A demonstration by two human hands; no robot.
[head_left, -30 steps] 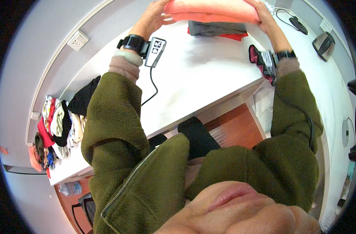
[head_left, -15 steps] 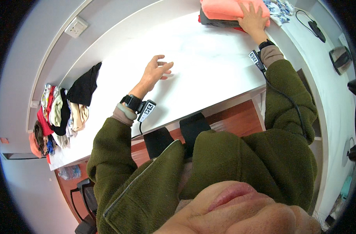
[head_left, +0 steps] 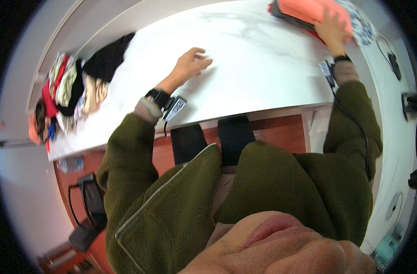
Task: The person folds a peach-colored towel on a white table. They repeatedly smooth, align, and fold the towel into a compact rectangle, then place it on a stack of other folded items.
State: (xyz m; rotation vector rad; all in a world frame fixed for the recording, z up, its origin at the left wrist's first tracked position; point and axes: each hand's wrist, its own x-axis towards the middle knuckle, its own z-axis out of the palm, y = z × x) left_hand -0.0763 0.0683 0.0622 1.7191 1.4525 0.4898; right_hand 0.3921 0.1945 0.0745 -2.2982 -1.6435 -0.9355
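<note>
At the far right of the white table [head_left: 245,68], my right hand [head_left: 330,29] lies on a folded coral cloth [head_left: 299,8], its fingers spread and slightly blurred. Dark grey fabric [head_left: 293,19] and a bit of red show beneath the coral layer. Beside this stack is a blue-and-white patterned cloth [head_left: 363,28]. My left hand [head_left: 188,64] hovers over the middle of the tabletop, holding nothing, its fingers loosely bent and apart.
Several crumpled garments in mixed colours [head_left: 64,93] are heaped at the table's left end, with a black garment [head_left: 109,59] hanging off the heap. A black chair [head_left: 87,201] stands lower left. Along the right runs a white ledge [head_left: 388,137] with a cable and dark devices.
The whole view has shifted, so the table and the clothes appear higher and the coral stack further right. My right hand remains on the coral cloth; my left stays empty above the table.
</note>
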